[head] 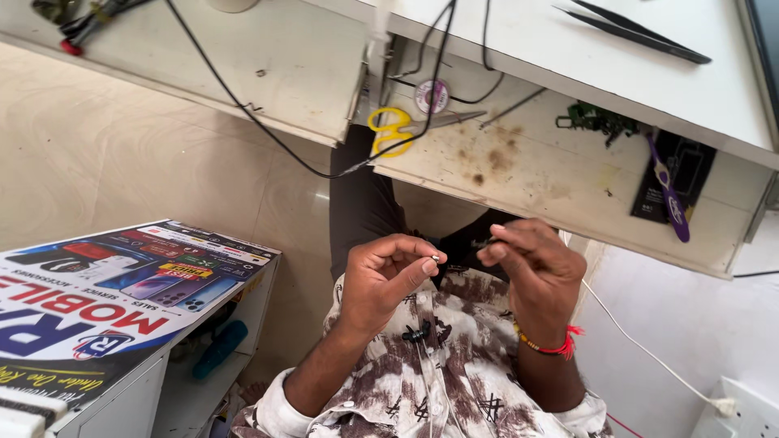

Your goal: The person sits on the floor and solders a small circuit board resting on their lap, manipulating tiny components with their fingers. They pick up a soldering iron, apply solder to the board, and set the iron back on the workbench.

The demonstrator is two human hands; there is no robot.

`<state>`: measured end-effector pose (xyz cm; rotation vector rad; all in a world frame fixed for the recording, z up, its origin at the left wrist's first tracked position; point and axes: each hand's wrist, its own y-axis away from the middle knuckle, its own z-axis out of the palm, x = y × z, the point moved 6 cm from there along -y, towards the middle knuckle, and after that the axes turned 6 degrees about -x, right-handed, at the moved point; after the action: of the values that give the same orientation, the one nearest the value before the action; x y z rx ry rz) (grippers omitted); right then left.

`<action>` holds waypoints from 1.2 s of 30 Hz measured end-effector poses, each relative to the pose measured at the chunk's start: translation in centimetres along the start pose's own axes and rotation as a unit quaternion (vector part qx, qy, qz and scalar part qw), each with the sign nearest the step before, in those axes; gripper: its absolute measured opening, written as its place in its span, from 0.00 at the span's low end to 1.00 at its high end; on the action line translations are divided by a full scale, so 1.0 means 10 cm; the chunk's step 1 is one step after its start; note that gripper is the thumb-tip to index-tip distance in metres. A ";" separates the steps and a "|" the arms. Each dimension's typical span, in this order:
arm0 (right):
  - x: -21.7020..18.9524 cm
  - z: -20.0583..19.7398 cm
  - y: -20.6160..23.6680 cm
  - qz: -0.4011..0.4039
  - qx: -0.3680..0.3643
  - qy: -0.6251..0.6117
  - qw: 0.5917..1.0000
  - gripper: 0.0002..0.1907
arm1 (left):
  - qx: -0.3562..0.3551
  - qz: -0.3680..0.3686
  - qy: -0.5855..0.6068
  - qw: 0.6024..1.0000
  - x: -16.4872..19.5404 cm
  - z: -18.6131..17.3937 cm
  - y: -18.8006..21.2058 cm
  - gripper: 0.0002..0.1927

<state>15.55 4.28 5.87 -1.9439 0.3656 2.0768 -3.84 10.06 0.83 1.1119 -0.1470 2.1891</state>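
A: What are the hands doing?

B: Both are raised in front of the chest, below the edge of the counter (519,174). The left hand (381,280) has its fingers (428,265) pinched narrow on a tiny metal part (436,259), gripped between thumb and forefinger.

A: And the right hand?

B: The right hand (535,268) is curled, fingers bunched together near the left hand's fingertips. They seem to pinch something small and dark, but it is too tiny to tell what. The two hands are just beside each other, not touching. A red thread band (556,347) circles the right wrist.

A: So where is the tiny part?

B: In the air between the hands, at the left thumb tip, above the lap.

A: What lies on the counter?

B: Yellow-handled scissors (398,128) near the front edge, a small solder reel (431,96) behind them, black cables (268,130) hanging over the edge, a green circuit board (596,120), and a purple toothbrush (669,191) lying over a dark flat panel (690,162). Black tweezers (641,32) rest on the upper white shelf.

A: Anything else?

B: A small black clip (416,332) sits on the patterned shirt. To the left stands a cabinet (122,284) topped with a printed poster, and a blue handle (219,349) lies on its lower shelf.
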 end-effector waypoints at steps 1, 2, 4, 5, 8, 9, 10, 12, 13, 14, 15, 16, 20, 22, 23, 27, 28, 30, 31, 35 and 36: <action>0.02 -0.03 0.04 0.016 0.007 0.003 1.000 0.12 | -0.006 -0.005 -0.013 1.000 0.01 0.04 0.00 0.06; 0.04 -0.05 0.07 0.034 0.013 0.005 0.999 0.13 | -0.010 -0.011 -0.025 1.000 0.03 0.08 -0.01 0.06; 0.08 -0.13 0.14 0.056 0.023 0.004 0.998 0.14 | -0.033 -0.014 -0.038 0.999 0.04 0.20 -0.03 0.05; 0.06 -0.20 0.17 0.054 0.027 0.001 0.998 0.13 | -0.049 -0.014 -0.047 0.998 0.03 0.30 -0.03 0.05; 0.00 -0.33 0.22 0.032 0.022 0.020 0.999 0.12 | -0.078 -0.023 -0.056 0.995 -0.01 0.51 -0.11 0.05; -0.03 -0.37 0.22 0.020 0.016 0.030 0.999 0.12 | -0.084 -0.029 -0.060 0.994 -0.04 0.58 -0.14 0.05; -0.08 -0.41 0.23 0.003 0.017 0.047 0.999 0.12 | -0.090 -0.034 -0.065 0.993 -0.07 0.65 -0.17 0.05; -0.19 -0.50 0.23 -0.031 0.018 0.084 0.996 0.12 | -0.094 -0.050 -0.070 0.992 -0.13 0.78 -0.20 0.05; -0.23 -0.54 0.23 -0.030 0.021 0.097 0.995 0.12 | -0.093 -0.060 -0.071 0.991 -0.16 0.83 -0.22 0.05; -0.26 -0.59 0.23 -0.029 0.023 0.110 0.993 0.12 | -0.093 -0.068 -0.071 0.991 -0.20 0.88 -0.24 0.05; -0.30 -0.62 0.24 -0.029 0.025 0.123 0.992 0.12 | -0.091 -0.079 -0.062 0.991 -0.24 0.92 -0.25 0.05; -0.33 -0.67 0.25 -0.026 0.028 0.127 0.991 0.12 | -0.088 -0.091 -0.053 0.990 -0.28 0.97 -0.25 0.05; -0.34 -0.76 0.30 0.012 0.034 0.122 0.992 0.11 | -0.081 -0.120 -0.010 0.989 -0.40 1.07 -0.26 0.05; -0.34 -0.81 0.32 0.023 0.028 0.113 0.993 0.11 | -0.075 -0.118 -0.034 0.990 -0.44 1.11 -0.27 0.04; -0.34 -0.83 0.33 0.022 0.024 0.110 0.993 0.12 | -0.072 -0.117 -0.046 0.989 -0.46 1.13 -0.27 0.04; -0.35 -0.87 0.35 0.008 0.014 0.093 0.996 0.12 | -0.066 -0.123 -0.038 0.990 -0.50 1.16 -0.28 0.04; -0.35 -0.88 0.36 0.012 0.017 0.100 0.995 0.12 | -0.069 -0.123 -0.040 0.989 -0.51 1.17 -0.27 0.04; -0.33 -0.86 0.38 0.021 0.023 0.116 0.993 0.12 | -0.072 -0.125 -0.044 0.989 -0.50 1.14 -0.26 0.03; -0.33 -0.84 0.38 0.018 0.021 0.114 0.993 0.12 | -0.071 -0.126 -0.048 0.988 -0.50 1.12 -0.25 0.03; -0.30 -0.79 0.40 0.008 0.009 0.089 0.996 0.11 | -0.069 -0.111 -0.001 0.991 -0.53 1.07 -0.23 0.03; -0.29 -0.78 0.40 0.003 0.007 0.078 0.997 0.11 | -0.068 -0.111 -0.011 0.991 -0.55 1.05 -0.22 0.03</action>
<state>21.57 -2.34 8.22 -2.1046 0.4165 1.9269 6.87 4.96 2.94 1.0246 -0.1701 1.9411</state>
